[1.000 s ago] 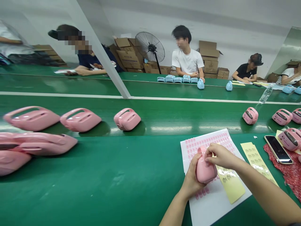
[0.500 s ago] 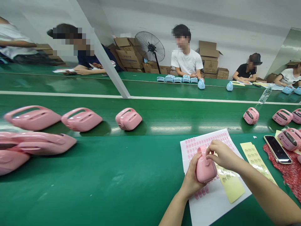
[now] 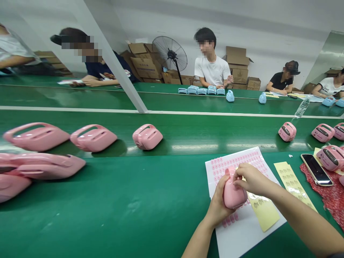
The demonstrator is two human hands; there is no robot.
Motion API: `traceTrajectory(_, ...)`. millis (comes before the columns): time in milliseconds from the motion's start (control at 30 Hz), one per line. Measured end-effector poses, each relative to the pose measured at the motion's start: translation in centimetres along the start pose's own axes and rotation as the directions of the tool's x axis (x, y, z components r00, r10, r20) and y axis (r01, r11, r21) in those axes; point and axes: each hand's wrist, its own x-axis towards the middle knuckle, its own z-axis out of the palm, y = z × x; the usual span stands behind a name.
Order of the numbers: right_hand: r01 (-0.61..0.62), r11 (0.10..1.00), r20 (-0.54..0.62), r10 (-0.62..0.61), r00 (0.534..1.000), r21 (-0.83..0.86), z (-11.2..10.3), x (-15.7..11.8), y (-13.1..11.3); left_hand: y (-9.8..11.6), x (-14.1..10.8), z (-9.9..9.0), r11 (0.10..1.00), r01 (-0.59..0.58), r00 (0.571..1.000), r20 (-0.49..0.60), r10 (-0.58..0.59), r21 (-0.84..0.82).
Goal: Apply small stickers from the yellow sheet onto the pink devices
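My left hand (image 3: 219, 204) is wrapped round a glossy pink plastic case with a handle (image 3: 233, 197), tilted up so its rounded end faces me. My right hand (image 3: 251, 179) is closed in a pinch against the upper part of that end; whatever its fingertips hold, if anything, is hidden. Under the case lies a white sheet with rows of small pink stickers (image 3: 224, 161). On the sheet, below my right wrist, rests a yellow strip of stickers (image 3: 264, 215). Another yellow sticker strip (image 3: 291, 179) lies to the right.
Several pink cases (image 3: 147, 137) stand along the left and back. More, with dark fronts (image 3: 287, 132), stand at right, near a phone (image 3: 316, 169) on red mesh cloth (image 3: 334, 200). A bottle (image 3: 302, 108) leans beyond. Co-workers (image 3: 213, 70) sit across with blue parts.
My right fingertips have shifted slightly down and left on the pink case. Across the table, the co-worker in white has lifted a hand from a blue case.
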Motion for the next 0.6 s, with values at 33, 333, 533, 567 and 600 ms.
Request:
traceTrajectory(33, 0.003, 1.0, -0.008, -0.002, 1.0, 0.006, 0.1, 0.0, 0.0, 0.1, 0.0, 0.0, 1.0, -0.01, 1.0, -0.001, 0.01, 0.007)
traceTrajectory(333, 0.056, 0.997, -0.051, -0.059, 0.997, -0.055, 0.7, -0.1, 0.7, 0.0, 0.0, 0.0, 0.989, -0.095, 0.995, 0.048, 0.09, 0.113)
traceTrajectory(533, 0.125, 0.938, -0.203, -0.197, 0.959, -0.322, 2.3, -1.4, 1.5, -0.5, -0.2, -0.1, 0.972, -0.114, 0.993, 0.049, 0.107, 0.203)
traceTrajectory(567, 0.123, 0.925, -0.232, -0.216, 0.948, -0.358, 2.5, -1.8, 1.6, -0.4, -0.2, -0.1, 0.974, -0.109, 0.994, 0.042, 0.103, 0.201)
traceTrajectory(600, 0.119, 0.922, -0.246, -0.22, 0.944, -0.369, 2.7, -2.1, 1.6, -0.4, -0.2, 0.0, 0.976, -0.102, 0.995, 0.034, 0.097, 0.192)
